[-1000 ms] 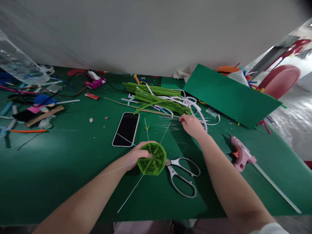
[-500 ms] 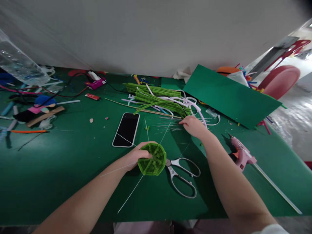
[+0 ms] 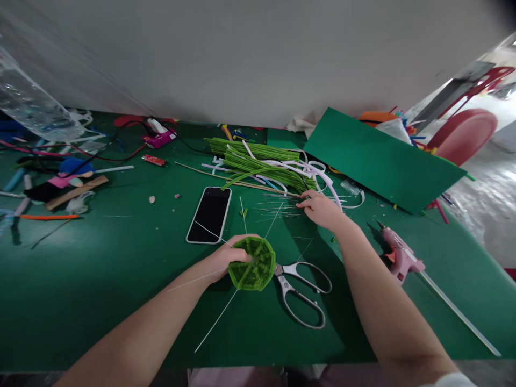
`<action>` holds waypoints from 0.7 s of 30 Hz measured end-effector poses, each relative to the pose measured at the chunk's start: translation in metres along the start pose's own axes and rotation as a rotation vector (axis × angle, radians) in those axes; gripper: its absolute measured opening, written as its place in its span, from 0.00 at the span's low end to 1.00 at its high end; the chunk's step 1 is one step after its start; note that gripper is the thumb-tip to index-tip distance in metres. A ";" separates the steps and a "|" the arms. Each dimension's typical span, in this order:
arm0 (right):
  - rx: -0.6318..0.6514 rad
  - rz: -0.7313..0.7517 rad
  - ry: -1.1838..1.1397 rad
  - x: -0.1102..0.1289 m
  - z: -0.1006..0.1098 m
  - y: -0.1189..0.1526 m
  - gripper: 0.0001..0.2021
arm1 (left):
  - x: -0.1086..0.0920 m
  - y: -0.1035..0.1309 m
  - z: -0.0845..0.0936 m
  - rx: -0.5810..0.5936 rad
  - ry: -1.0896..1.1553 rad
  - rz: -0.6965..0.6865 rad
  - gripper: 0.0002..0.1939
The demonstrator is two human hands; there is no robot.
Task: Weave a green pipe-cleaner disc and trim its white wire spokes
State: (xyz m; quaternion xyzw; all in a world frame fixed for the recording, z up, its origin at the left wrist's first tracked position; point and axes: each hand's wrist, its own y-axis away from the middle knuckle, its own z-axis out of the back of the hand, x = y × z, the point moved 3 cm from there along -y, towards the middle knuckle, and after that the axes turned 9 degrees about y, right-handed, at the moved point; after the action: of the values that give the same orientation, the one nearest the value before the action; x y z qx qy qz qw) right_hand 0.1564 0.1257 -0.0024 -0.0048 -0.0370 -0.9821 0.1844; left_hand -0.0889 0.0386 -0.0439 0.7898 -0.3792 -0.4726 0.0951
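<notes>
My left hand [image 3: 220,260] is closed around a green fuzzy pipe-cleaner cup [image 3: 252,264], with the thumb over its rim. Thin pale wires [image 3: 216,321] stick out from the cup on several sides. Over a loose spread of thin silvery wires [image 3: 278,208], my right hand [image 3: 320,208] rests with its fingers a little apart; I cannot make out any wire between them. Just beyond it lies a bundle of green pipe cleaners [image 3: 262,161]. Scissors [image 3: 302,290] lie right of the cup, their blades hidden beneath it.
A phone [image 3: 209,215] lies left of the wires. On the right rests a pink glue gun [image 3: 399,252] with a long glue stick. A green board [image 3: 382,158] leans over clutter at the back right. At the left are a small doll [image 3: 66,174] and a plastic bag [image 3: 32,102].
My right hand's fingers have parted slightly and shifted a little over the thin wires. My left hand and the green cup stay in place.
</notes>
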 end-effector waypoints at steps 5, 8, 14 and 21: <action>0.014 -0.022 -0.044 -0.003 -0.003 -0.001 0.18 | -0.002 0.001 -0.002 -0.009 0.012 -0.006 0.25; 0.010 -0.021 -0.075 -0.004 -0.004 -0.002 0.18 | -0.003 0.002 -0.004 -0.012 -0.001 0.010 0.24; -0.010 -0.020 -0.106 -0.004 -0.004 -0.002 0.17 | -0.001 0.002 -0.002 -0.032 0.017 0.004 0.26; -0.030 -0.007 -0.115 -0.005 -0.006 -0.003 0.17 | 0.002 -0.001 0.002 -0.005 0.020 -0.007 0.26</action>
State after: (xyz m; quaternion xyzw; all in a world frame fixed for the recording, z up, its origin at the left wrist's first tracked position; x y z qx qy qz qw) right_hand 0.1602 0.1301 -0.0086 -0.0637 -0.0328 -0.9813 0.1785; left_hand -0.0892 0.0384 -0.0470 0.7955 -0.3742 -0.4662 0.0992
